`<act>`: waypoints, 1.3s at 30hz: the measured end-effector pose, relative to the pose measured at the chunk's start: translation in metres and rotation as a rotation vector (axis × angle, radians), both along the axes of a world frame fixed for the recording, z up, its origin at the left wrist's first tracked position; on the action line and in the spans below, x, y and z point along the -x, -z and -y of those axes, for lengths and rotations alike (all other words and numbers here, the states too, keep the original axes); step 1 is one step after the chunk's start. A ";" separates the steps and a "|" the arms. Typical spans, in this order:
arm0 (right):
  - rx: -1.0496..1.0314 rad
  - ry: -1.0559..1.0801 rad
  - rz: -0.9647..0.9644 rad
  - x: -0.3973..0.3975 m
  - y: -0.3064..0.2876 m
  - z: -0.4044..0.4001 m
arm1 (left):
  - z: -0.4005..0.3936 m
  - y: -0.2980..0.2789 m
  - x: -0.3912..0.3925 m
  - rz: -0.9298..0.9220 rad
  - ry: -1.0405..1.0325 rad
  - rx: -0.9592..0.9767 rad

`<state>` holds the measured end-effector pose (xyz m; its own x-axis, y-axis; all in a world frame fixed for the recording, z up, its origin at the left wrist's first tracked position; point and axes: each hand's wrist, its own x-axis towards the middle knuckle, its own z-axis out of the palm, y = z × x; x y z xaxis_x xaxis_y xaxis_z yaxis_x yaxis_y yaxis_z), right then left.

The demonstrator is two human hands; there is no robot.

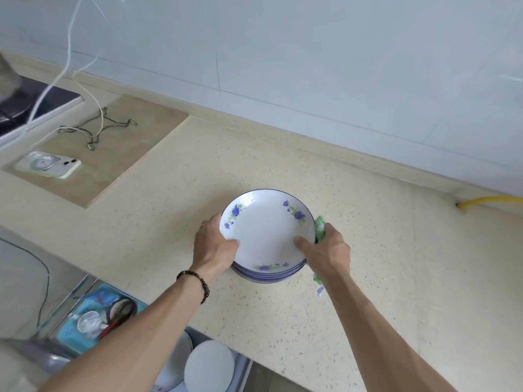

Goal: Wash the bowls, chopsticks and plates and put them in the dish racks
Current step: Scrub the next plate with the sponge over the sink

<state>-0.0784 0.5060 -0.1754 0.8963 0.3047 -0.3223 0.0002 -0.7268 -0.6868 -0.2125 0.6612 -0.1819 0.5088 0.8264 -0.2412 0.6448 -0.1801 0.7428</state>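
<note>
- A stack of plates (267,250), white with blue flowers, sits on a speckled countertop (396,278), well right of the sink (93,315) at the lower left.
- The left hand (213,246) grips the stack's left edge — thumb curled over the top rim, fingers hidden beneath.
- The right hand (328,250) grips the right edge, thumb on the rim, with a green cloth (320,227) pinched against it.
- Risk: the cloth could weaken that grip, so a lifted stack might tilt and the top plate slide off.
</note>
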 end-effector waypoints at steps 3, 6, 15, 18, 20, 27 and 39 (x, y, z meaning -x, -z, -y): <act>-0.033 0.004 -0.002 0.000 0.002 0.000 | 0.000 -0.002 0.001 0.033 -0.001 -0.033; -0.070 0.010 0.018 0.001 0.002 0.002 | 0.000 -0.008 0.003 0.050 0.002 -0.078; -0.169 0.082 0.093 0.008 -0.016 0.013 | 0.012 -0.024 0.007 0.155 0.022 0.039; -0.202 0.121 0.060 0.012 -0.028 0.022 | 0.016 -0.031 0.011 0.236 0.039 0.100; -0.231 0.174 0.021 0.018 -0.037 0.030 | 0.020 -0.040 0.013 0.280 0.052 0.136; -0.390 0.342 -0.058 0.061 -0.074 0.084 | 0.057 -0.085 0.023 0.409 0.160 0.226; -0.425 0.751 0.024 0.149 -0.097 0.286 | 0.243 -0.114 0.020 0.347 0.513 0.436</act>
